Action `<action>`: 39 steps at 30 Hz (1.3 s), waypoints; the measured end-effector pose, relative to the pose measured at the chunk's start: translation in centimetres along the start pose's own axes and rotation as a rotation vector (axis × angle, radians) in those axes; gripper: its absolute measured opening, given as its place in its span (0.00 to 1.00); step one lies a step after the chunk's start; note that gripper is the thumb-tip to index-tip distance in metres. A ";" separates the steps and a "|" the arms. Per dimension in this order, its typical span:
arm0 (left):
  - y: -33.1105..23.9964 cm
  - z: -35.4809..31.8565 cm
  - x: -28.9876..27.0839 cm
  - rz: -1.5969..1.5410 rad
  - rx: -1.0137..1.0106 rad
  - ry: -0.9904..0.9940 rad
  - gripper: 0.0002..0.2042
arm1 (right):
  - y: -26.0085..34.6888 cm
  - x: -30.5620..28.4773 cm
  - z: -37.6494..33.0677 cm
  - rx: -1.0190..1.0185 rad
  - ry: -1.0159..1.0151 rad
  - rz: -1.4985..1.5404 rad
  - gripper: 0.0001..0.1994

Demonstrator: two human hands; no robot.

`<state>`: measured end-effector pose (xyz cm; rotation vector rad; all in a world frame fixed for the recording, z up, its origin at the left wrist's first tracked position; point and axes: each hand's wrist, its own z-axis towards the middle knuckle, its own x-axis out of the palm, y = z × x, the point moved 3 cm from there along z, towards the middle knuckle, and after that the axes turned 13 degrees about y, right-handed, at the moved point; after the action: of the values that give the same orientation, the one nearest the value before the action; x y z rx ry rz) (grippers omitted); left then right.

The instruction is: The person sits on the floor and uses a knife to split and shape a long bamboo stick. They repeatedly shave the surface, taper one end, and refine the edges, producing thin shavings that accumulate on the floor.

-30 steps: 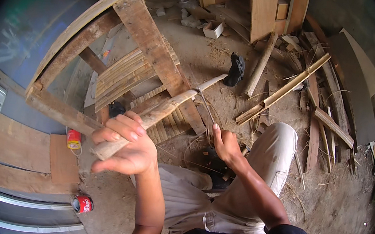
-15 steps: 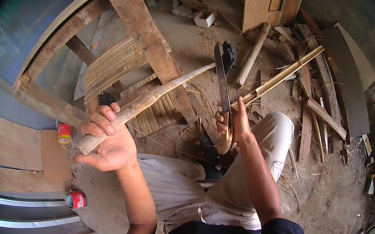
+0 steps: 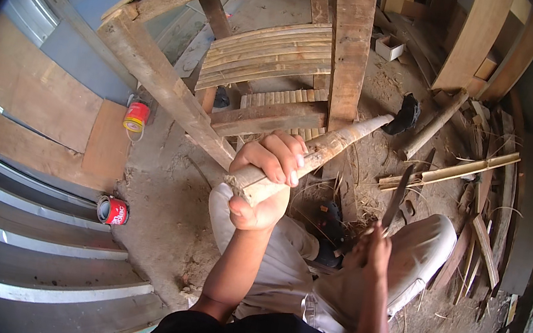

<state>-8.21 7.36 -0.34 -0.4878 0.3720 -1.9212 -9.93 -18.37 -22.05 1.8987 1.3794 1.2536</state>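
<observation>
My left hand (image 3: pixel 267 175) is wrapped round the thick near end of a rough, pale wooden pole (image 3: pixel 330 149). The pole slants away up and to the right, narrowing toward its far end by a dark crumpled thing on the floor. In my right hand (image 3: pixel 370 251), over my right thigh, is the handle of a machete (image 3: pixel 397 198). Its dark blade points up and away, apart from the pole. My fingers cover most of the handle. Just beyond my left hand stands a wooden chair-like frame (image 3: pixel 348 56) with bamboo slats (image 3: pixel 267 55).
A split bamboo length (image 3: pixel 461 170) lies among scrap boards on the right, near a round log (image 3: pixel 435 126). Two red cans (image 3: pixel 136 116) stand at the left beside plywood sheets (image 3: pixel 47 97). A small white box (image 3: pixel 389 47) sits at the back. Shavings litter the dirt floor.
The view has turned, shifting the surroundings. My left hand has brought the pole in front of me, its near end now toward me. My right hand has lowered the machete toward my right thigh.
</observation>
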 end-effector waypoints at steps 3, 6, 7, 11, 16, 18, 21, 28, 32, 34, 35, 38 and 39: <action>-0.2 -0.6 0.0 -0.006 0.003 -0.003 0.31 | -1.7 0.6 -1.0 0.124 0.000 -0.022 0.22; -0.2 -1.2 0.4 -0.009 -0.006 -0.012 0.31 | -0.6 1.4 -0.8 0.098 0.054 0.228 0.28; -0.2 -1.4 0.6 -0.025 -0.007 -0.009 0.31 | 0.2 1.8 -0.6 0.073 0.081 0.324 0.30; -0.3 -2.1 1.4 -0.067 -0.004 -0.099 0.31 | 5.3 3.6 -0.7 -0.181 0.380 0.345 0.33; -0.6 -2.4 2.8 0.001 -0.020 -0.019 0.31 | 7.9 5.4 -1.9 -0.211 0.557 0.404 0.35; -0.6 -2.6 3.1 0.022 -0.029 -0.003 0.31 | 8.0 5.8 -2.2 -0.241 0.600 0.466 0.35; -0.6 -2.6 3.2 0.015 -0.042 0.022 0.30 | 8.0 6.2 -2.5 -0.274 0.653 0.540 0.38; -0.6 -2.3 3.2 -0.017 -0.070 0.066 0.30 | 9.2 6.5 -3.2 -0.319 0.796 0.579 0.42; -0.5 -2.3 3.4 -0.034 -0.073 0.094 0.30 | 9.3 6.7 -3.8 -0.379 0.859 0.440 0.52; -0.5 -2.3 3.4 -0.038 -0.072 0.093 0.30 | 9.0 6.7 -4.0 -0.355 0.827 0.439 0.53; -0.5 -2.3 3.4 -0.041 -0.068 0.096 0.30 | 8.9 6.8 -4.0 -0.337 0.812 0.423 0.54; -0.5 -2.3 3.4 -0.048 -0.069 0.093 0.30 | 8.8 7.1 -4.1 -0.335 0.830 0.439 0.51; -0.5 -2.3 3.4 -0.043 -0.076 0.088 0.30 | 8.8 7.2 -4.1 -0.335 0.836 0.457 0.50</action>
<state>-10.92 4.50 -1.53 -0.4657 0.4967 -1.9798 -8.73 -15.61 -10.37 1.5386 0.9652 2.5195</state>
